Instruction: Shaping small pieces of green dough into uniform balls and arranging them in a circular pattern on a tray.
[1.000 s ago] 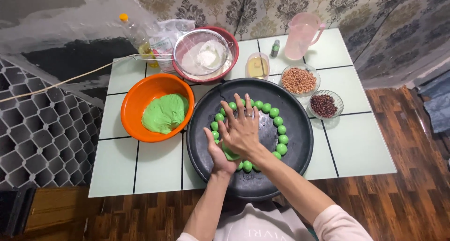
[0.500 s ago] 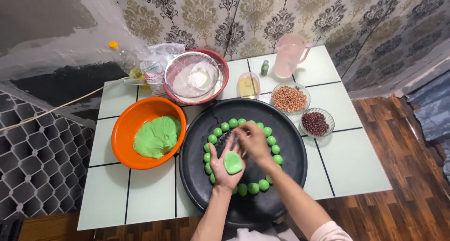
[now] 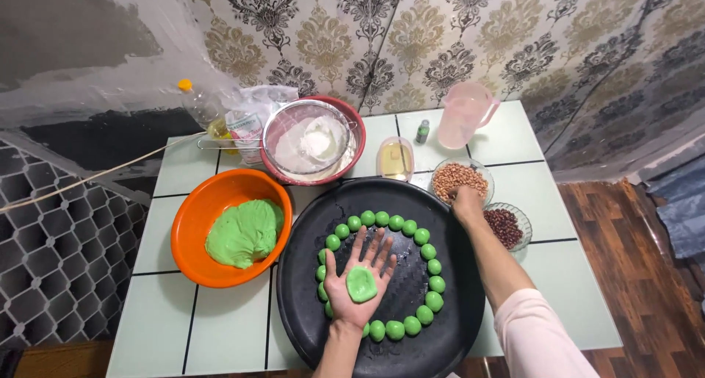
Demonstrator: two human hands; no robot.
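The left hand (image 3: 360, 279) lies flat and open, palm up, over the black tray (image 3: 308, 304), so the flattened green dough (image 3: 361, 284) rests on it like a little plate. The right hand (image 3: 465, 199) dips curled fingers into the bowl of peanuts (image 3: 459, 178); what it pinches is hidden. Green dough balls (image 3: 389, 220) ring the tray.

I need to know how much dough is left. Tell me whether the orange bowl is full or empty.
Partly full. The orange bowl holds a lump of green dough on its right side; the rest of its inside shows bare orange.
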